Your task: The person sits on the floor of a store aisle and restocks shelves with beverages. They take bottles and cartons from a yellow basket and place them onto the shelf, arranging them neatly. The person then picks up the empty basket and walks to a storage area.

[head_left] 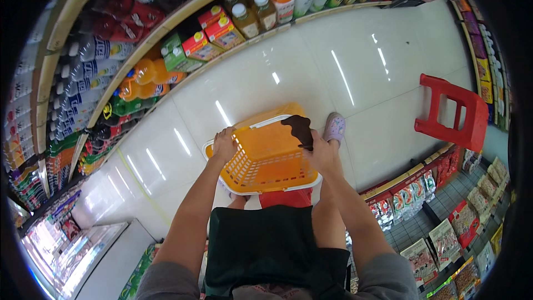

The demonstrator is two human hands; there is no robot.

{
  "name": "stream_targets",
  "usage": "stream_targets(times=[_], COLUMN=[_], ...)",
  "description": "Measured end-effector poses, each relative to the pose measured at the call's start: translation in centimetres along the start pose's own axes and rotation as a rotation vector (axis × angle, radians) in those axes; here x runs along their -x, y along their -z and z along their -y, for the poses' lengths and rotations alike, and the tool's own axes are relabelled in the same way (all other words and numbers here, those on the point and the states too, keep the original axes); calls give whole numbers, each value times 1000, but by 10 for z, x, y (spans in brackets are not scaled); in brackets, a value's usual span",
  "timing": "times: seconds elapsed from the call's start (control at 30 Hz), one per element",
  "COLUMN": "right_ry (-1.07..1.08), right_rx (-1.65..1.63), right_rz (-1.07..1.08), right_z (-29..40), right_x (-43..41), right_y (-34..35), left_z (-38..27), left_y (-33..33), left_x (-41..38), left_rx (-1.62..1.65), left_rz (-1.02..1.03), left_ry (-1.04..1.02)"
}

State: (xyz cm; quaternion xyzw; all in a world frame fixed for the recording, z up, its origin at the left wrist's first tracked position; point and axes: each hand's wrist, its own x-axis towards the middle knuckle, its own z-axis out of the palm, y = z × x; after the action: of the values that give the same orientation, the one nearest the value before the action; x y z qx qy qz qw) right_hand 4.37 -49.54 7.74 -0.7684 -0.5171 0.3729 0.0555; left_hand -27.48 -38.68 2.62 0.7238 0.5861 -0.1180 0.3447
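Observation:
A yellow plastic shopping basket with slotted sides and white handles is tilted in front of my knees. My left hand grips its rim at the left end. In my right hand is a dark brown cloth, bunched and held against the basket's right end. The inside of the basket shows no goods. Under its near edge, part of a red plastic stool is visible between my legs. A dark apron covers my lap.
Shelves of bottled drinks and juice cartons curve along the left and top. A red plastic stool lies on its side on the tiled floor. Packaged snacks hang at the lower right. A white chest freezer stands lower left.

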Motion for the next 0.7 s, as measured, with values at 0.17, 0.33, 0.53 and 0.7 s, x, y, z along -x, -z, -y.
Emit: stream_targets(times=[0.17,0.33,0.53,0.7], right_ry=[-86,-233,-391,-569], right_rx=[-147,-372,-484,-541], right_rz=[-287,-473,-694,-905], right_z=[-28,-91,-228,-312], right_x=[29,78,150,169], right_y=[111,216,296,373], left_z=[-23,-78,-335,-511], left_y=[4,7,70,112], left_x=[-12,-38,-45,-15], left_rx=[46,398,277,330], left_rz=[-442,54,-111,-110], left_ry=[91,165,-153,-372])
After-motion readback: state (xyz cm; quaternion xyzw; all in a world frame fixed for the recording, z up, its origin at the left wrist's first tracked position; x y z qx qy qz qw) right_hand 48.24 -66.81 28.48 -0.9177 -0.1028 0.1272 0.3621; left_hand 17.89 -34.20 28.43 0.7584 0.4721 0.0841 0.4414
